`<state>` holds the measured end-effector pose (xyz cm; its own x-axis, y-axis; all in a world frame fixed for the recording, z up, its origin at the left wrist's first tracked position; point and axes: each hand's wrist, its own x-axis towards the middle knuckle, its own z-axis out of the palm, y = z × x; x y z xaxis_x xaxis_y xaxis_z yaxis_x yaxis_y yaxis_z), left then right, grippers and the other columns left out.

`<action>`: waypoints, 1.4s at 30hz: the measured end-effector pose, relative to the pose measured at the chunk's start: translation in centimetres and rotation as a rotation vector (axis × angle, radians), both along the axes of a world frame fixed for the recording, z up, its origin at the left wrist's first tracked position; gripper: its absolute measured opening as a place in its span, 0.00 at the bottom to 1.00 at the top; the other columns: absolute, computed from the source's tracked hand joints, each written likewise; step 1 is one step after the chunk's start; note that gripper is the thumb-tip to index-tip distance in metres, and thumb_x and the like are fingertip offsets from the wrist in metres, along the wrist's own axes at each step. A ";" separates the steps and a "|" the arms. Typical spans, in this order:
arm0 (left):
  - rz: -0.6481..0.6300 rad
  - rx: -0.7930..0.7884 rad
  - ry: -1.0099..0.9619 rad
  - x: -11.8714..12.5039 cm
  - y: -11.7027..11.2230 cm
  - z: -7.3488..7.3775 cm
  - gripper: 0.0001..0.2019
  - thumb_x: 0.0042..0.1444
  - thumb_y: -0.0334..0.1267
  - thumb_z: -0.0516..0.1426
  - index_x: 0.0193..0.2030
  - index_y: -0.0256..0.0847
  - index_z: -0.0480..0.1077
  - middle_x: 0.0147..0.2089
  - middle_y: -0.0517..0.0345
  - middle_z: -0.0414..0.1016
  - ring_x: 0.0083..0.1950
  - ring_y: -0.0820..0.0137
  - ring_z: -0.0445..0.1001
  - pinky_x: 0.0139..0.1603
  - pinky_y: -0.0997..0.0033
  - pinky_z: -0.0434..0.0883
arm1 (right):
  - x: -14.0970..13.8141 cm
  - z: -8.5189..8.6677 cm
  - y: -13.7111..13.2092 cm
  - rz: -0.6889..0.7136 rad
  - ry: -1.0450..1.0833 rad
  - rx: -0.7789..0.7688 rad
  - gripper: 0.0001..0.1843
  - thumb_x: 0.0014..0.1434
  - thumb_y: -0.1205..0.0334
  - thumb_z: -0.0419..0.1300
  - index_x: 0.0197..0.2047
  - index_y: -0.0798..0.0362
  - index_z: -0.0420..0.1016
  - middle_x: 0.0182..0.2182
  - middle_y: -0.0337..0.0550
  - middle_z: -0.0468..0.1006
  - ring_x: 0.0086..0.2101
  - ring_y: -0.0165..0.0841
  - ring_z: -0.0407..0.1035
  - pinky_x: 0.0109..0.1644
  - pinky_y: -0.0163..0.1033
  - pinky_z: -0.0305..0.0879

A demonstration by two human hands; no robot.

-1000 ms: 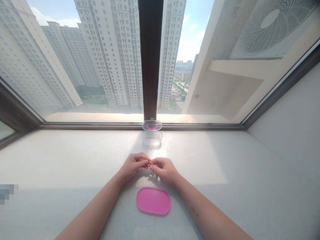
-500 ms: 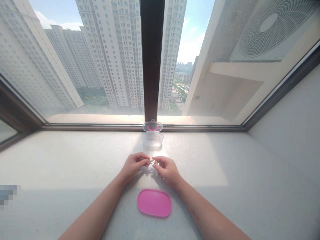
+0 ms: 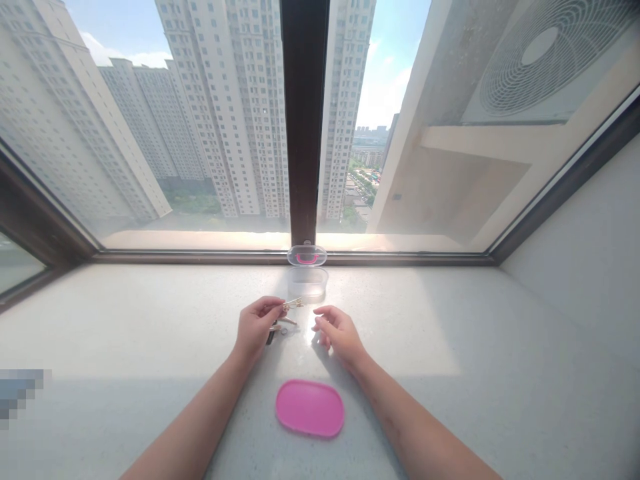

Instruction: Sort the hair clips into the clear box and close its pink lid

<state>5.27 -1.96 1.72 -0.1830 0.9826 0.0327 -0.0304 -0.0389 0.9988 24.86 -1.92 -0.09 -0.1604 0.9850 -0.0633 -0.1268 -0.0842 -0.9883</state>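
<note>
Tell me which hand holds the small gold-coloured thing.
The left hand: it pinches the gold-coloured thing, while the right hand is apart from it.

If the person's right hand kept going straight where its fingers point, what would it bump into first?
Probably the small gold-coloured piece in the left hand, across a gap; depth is unclear, so the right hand might miss it.

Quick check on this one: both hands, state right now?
Left hand: closed, pinching small gold-coloured metal pieces; exact kind unclear.
Right hand: loosely open, fingers curled, nothing visibly held.
</note>
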 end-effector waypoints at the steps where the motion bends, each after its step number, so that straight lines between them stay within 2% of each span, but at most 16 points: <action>1: 0.022 0.007 0.009 -0.1 0.0 0.1 0.15 0.47 0.44 0.66 0.38 0.36 0.76 0.32 0.52 0.80 0.37 0.61 0.79 0.30 0.70 0.74 | 0.0 0.0 0.0 0.008 0.003 0.000 0.19 0.52 0.52 0.62 0.42 0.57 0.71 0.23 0.38 0.72 0.18 0.26 0.63 0.16 0.29 0.54; 4: 0.073 0.065 0.034 -0.2 -0.1 0.5 0.15 0.47 0.45 0.66 0.38 0.37 0.76 0.34 0.51 0.80 0.39 0.59 0.80 0.34 0.66 0.77 | 0.0 -0.1 0.1 0.024 0.014 -0.003 0.18 0.51 0.53 0.62 0.41 0.57 0.72 0.24 0.39 0.73 0.16 0.24 0.61 0.16 0.29 0.54; 8: 0.132 0.153 0.028 -0.5 0.1 1.3 0.13 0.47 0.42 0.66 0.37 0.36 0.77 0.36 0.52 0.81 0.40 0.62 0.80 0.48 0.61 0.77 | 0.0 -0.3 0.1 0.038 0.033 0.000 0.16 0.52 0.54 0.62 0.40 0.57 0.72 0.24 0.39 0.73 0.16 0.23 0.61 0.16 0.28 0.54; 12: 0.232 0.155 0.006 -0.7 1.2 2.5 0.13 0.47 0.41 0.65 0.37 0.35 0.77 0.34 0.52 0.81 0.39 0.62 0.81 0.48 0.60 0.77 | 0.0 -0.3 0.2 0.047 0.033 0.004 0.14 0.52 0.56 0.61 0.39 0.57 0.72 0.23 0.39 0.74 0.16 0.23 0.62 0.16 0.28 0.54; 16: 0.276 0.189 0.117 -0.4 3.2 3.2 0.12 0.46 0.41 0.64 0.36 0.36 0.78 0.32 0.52 0.82 0.37 0.62 0.81 0.44 0.62 0.77 | -0.2 -0.2 0.3 0.038 0.035 -0.001 0.14 0.49 0.57 0.62 0.37 0.57 0.73 0.22 0.38 0.74 0.15 0.22 0.60 0.16 0.29 0.54; 22: 0.244 0.164 0.433 0.5 6.2 2.4 0.08 0.47 0.39 0.61 0.33 0.41 0.78 0.31 0.56 0.81 0.33 0.64 0.79 0.39 0.67 0.73 | -0.3 -0.2 0.5 0.017 0.051 -0.011 0.12 0.49 0.57 0.61 0.35 0.57 0.73 0.21 0.38 0.74 0.14 0.23 0.61 0.15 0.28 0.52; 26: 0.261 0.156 0.676 0.8 6.6 2.0 0.07 0.49 0.41 0.59 0.31 0.43 0.78 0.28 0.58 0.80 0.31 0.65 0.77 0.37 0.68 0.69 | -0.3 -0.2 0.6 0.023 0.050 -0.011 0.11 0.50 0.57 0.61 0.34 0.57 0.73 0.21 0.38 0.74 0.14 0.23 0.62 0.14 0.28 0.53; 31: 0.249 0.200 0.842 0.6 7.0 1.8 0.08 0.52 0.40 0.58 0.32 0.44 0.78 0.27 0.60 0.79 0.29 0.67 0.74 0.37 0.70 0.68 | -0.4 -0.4 0.6 0.026 0.068 -0.021 0.12 0.49 0.56 0.62 0.34 0.56 0.72 0.21 0.37 0.74 0.14 0.23 0.62 0.14 0.28 0.53; 37: 0.143 0.314 0.983 0.6 7.4 1.0 0.10 0.55 0.36 0.54 0.36 0.46 0.77 0.36 0.56 0.82 0.35 0.63 0.77 0.42 0.69 0.69 | -0.5 -0.5 0.7 0.023 0.074 -0.021 0.12 0.49 0.57 0.61 0.35 0.56 0.72 0.21 0.37 0.74 0.14 0.23 0.61 0.14 0.28 0.53; 42: 0.101 0.372 0.915 0.5 6.8 1.2 0.11 0.57 0.36 0.53 0.40 0.43 0.77 0.47 0.51 0.80 0.43 0.62 0.78 0.47 0.67 0.70 | -0.4 -0.3 0.6 0.026 0.074 -0.023 0.12 0.49 0.57 0.61 0.35 0.57 0.72 0.21 0.37 0.74 0.14 0.23 0.61 0.14 0.28 0.52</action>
<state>5.81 4.86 2.96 -0.0163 0.8623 0.5062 0.7667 -0.3142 0.5599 24.47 -1.28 -0.40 -0.1912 0.9788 -0.0731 -0.1966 -0.1111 -0.9742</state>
